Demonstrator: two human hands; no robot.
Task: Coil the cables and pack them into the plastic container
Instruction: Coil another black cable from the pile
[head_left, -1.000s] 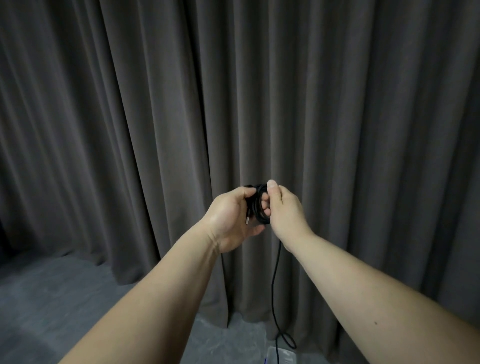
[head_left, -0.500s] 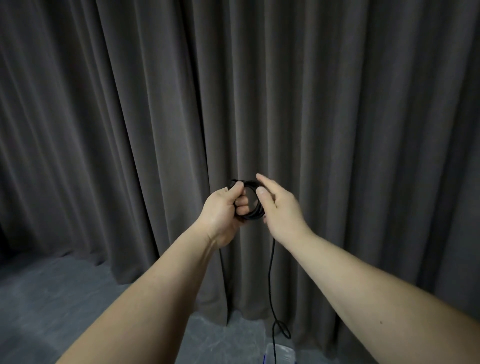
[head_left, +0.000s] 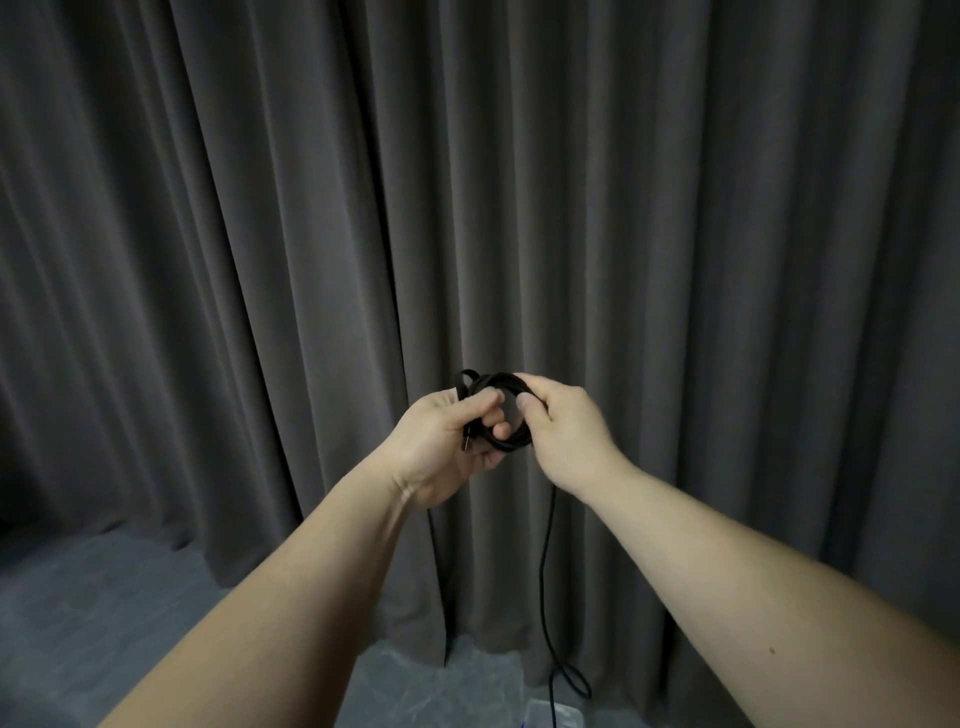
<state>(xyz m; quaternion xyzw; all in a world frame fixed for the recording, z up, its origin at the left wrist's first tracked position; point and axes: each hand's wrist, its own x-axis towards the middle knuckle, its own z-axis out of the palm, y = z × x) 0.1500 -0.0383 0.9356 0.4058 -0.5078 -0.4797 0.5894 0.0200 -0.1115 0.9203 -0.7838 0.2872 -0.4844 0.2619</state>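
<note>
A small coil of black cable (head_left: 506, 441) is held up in front of me at chest height. My left hand (head_left: 441, 444) grips the coil's left side, thumb across the loops, with a plug end poking down by the palm. My right hand (head_left: 563, 434) pinches the coil's right side between thumb and fingers. The loose tail of the cable (head_left: 545, 587) hangs down from under my right hand to a small loop near the floor. A clear plastic container (head_left: 569, 717) shows partly at the bottom edge, with the tail running down into it.
A dark grey pleated curtain (head_left: 675, 234) fills the whole background close behind my hands. Grey floor (head_left: 104, 613) lies at the lower left and under the curtain's hem.
My right hand, which had its fingers spread over the coil half a second ago, has closed onto the coil's right side. Another loop has been laid on, and the hanging tail has shifted slightly.
</note>
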